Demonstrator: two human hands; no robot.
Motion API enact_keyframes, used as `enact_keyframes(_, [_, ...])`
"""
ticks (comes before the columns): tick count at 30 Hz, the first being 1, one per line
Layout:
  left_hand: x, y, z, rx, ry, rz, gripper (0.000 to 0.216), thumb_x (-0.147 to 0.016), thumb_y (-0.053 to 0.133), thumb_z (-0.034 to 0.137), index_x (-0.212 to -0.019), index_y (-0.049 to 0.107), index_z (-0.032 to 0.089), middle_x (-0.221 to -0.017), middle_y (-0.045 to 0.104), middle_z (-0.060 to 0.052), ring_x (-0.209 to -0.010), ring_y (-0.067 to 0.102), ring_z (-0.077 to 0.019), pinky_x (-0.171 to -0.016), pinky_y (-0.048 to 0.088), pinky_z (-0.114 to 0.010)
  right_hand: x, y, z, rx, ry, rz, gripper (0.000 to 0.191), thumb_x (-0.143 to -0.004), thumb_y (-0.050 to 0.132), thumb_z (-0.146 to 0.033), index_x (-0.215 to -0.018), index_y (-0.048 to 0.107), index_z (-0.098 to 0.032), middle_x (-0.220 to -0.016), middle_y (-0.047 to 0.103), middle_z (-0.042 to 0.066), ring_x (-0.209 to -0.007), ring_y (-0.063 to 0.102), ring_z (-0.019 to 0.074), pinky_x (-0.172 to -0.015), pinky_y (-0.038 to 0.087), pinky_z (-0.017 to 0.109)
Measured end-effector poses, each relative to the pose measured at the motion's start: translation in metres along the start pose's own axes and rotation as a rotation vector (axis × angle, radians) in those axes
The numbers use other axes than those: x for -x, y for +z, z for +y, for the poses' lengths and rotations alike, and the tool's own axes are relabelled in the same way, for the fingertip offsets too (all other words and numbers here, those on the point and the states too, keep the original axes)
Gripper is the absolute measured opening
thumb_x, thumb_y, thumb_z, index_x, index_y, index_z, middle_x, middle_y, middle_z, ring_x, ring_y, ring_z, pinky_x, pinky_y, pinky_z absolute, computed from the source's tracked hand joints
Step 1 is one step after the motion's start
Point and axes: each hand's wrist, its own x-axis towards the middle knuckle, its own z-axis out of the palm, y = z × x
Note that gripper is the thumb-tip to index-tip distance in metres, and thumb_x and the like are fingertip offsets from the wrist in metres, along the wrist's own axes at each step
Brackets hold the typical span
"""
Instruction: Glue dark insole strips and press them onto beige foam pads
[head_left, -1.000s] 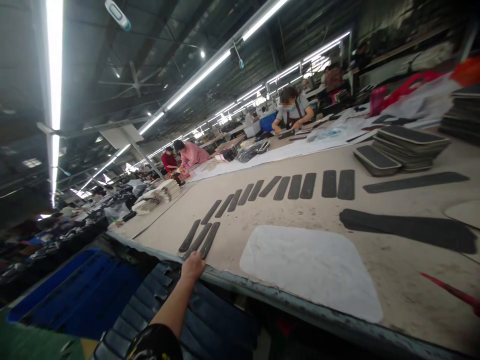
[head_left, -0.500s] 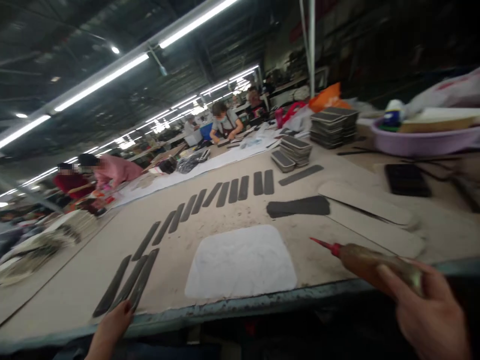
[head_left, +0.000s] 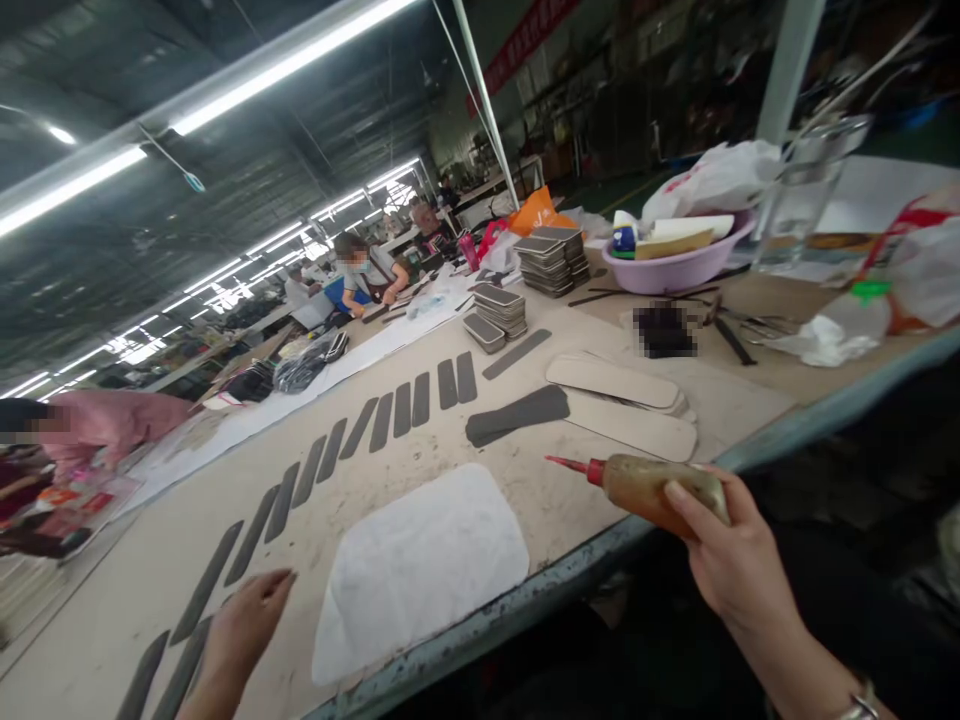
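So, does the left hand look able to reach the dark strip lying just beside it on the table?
Probably yes: the left hand rests open on the table right beside the dark strip, with nothing lying between them.

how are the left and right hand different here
The left hand lies open, fingers stretched flat on the table beside the dark strips; the right hand is closed around a brownish bottle. The left hand holds nothing; the right hand's bottle aims its red nozzle over the table. The left hand is over the table top; the right hand is off its near edge. Both are bare.
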Motion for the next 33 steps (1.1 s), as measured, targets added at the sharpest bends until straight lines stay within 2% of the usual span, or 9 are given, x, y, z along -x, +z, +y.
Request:
enact_keyframes(2, [-0.026, 0.012, 0.073, 0.098, 0.173, -0.031, 0.031, -0.078, 0.046, 0.043, -0.081, 0.07, 0.023, -0.09, 0.072, -0.002, -0.077, 0.068, -0.0189, -0.072, 0.054, -0.028, 0.001, 0.002, -0.004, -0.066, 0.041, 0.011, 0.046, -0.061, 0.08, -0.035, -0.098, 0.056, -0.024, -0.089, 0.058, -0.002, -0.076, 0.055, 0.0126, -0.063, 0.049, 0.02])
enact_keyframes(5, [-0.062, 0.038, 0.178, 0.155, 0.521, -0.024, 0.027, -0.083, 0.048, 0.033, -0.089, 0.07, 0.019, -0.101, 0.07, -0.007, -0.097, 0.064, -0.0212, -0.09, 0.049, -0.033, 0.002, 0.006, -0.01, -0.11, 0.076, 0.035, 0.045, -0.059, 0.081, -0.034, -0.096, 0.057, -0.025, -0.087, 0.058, -0.002, -0.074, 0.054, 0.0109, -0.062, 0.049, 0.017])
enact_keyframes(7, [-0.084, 0.056, 0.237, 0.168, 0.626, -0.061, 0.024, -0.084, 0.051, 0.028, -0.094, 0.07, 0.019, -0.106, 0.069, -0.007, -0.103, 0.061, -0.0198, -0.095, 0.046, -0.032, 0.003, 0.008, -0.012, -0.116, 0.084, 0.046, 0.045, -0.058, 0.082, -0.034, -0.095, 0.057, -0.024, -0.087, 0.058, -0.002, -0.074, 0.054, 0.0103, -0.063, 0.049, 0.016])
enact_keyframes(9, [-0.102, 0.071, 0.284, 0.168, 0.699, -0.097, 0.024, -0.085, 0.053, 0.027, -0.1, 0.069, 0.017, -0.109, 0.067, -0.008, -0.104, 0.06, -0.019, -0.096, 0.045, -0.031, 0.003, 0.008, -0.013, -0.111, 0.081, 0.043, 0.045, -0.058, 0.082, -0.034, -0.095, 0.057, -0.025, -0.087, 0.058, -0.003, -0.075, 0.054, 0.0101, -0.065, 0.048, 0.015])
enact_keyframes(12, [-0.123, 0.085, 0.333, 0.143, 0.787, -0.157, 0.025, -0.085, 0.056, 0.027, -0.103, 0.068, 0.016, -0.11, 0.066, -0.009, -0.105, 0.059, -0.0196, -0.096, 0.044, -0.031, 0.002, 0.006, -0.011, -0.09, 0.067, 0.027, 0.044, -0.06, 0.081, -0.035, -0.095, 0.057, -0.025, -0.089, 0.059, -0.003, -0.079, 0.054, 0.0104, -0.068, 0.047, 0.015])
enact_keyframes(14, [-0.131, 0.089, 0.352, 0.109, 0.824, -0.199, 0.024, -0.085, 0.056, 0.028, -0.102, 0.069, 0.017, -0.107, 0.067, -0.009, -0.102, 0.06, -0.0195, -0.094, 0.045, -0.03, 0.0, 0.004, -0.01, -0.062, 0.061, 0.022, 0.042, -0.062, 0.08, -0.036, -0.096, 0.057, -0.025, -0.089, 0.059, -0.002, -0.079, 0.054, 0.0109, -0.068, 0.047, 0.017])
enact_keyframes(17, [-0.138, 0.089, 0.366, 0.042, 0.837, -0.249, 0.021, -0.084, 0.056, 0.027, -0.097, 0.071, 0.017, -0.1, 0.068, -0.009, -0.096, 0.061, -0.0194, -0.089, 0.046, -0.03, -0.001, -0.001, -0.009, -0.027, 0.055, 0.02, 0.042, -0.063, 0.079, -0.036, -0.098, 0.057, -0.025, -0.091, 0.058, -0.001, -0.08, 0.054, 0.0123, -0.068, 0.047, 0.018])
enact_keyframes(25, [-0.138, 0.086, 0.37, -0.075, 0.838, -0.279, 0.025, -0.087, 0.049, 0.022, -0.095, 0.072, 0.017, -0.097, 0.066, -0.009, -0.09, 0.061, -0.0184, -0.084, 0.046, -0.029, -0.003, -0.002, -0.013, -0.049, 0.077, 0.034, 0.043, -0.063, 0.078, -0.038, -0.098, 0.056, -0.026, -0.09, 0.059, -0.002, -0.079, 0.055, 0.0124, -0.068, 0.047, 0.019])
enact_keyframes(33, [-0.127, 0.087, 0.377, -0.116, 0.806, -0.231, 0.026, -0.086, 0.044, 0.017, -0.084, 0.069, 0.012, -0.092, 0.064, -0.012, -0.088, 0.061, -0.019, -0.079, 0.045, -0.03, -0.002, -0.001, -0.008, -0.026, 0.067, 0.025, 0.044, -0.063, 0.078, -0.038, -0.099, 0.056, -0.025, -0.091, 0.059, -0.001, -0.08, 0.056, 0.0133, -0.069, 0.047, 0.021])
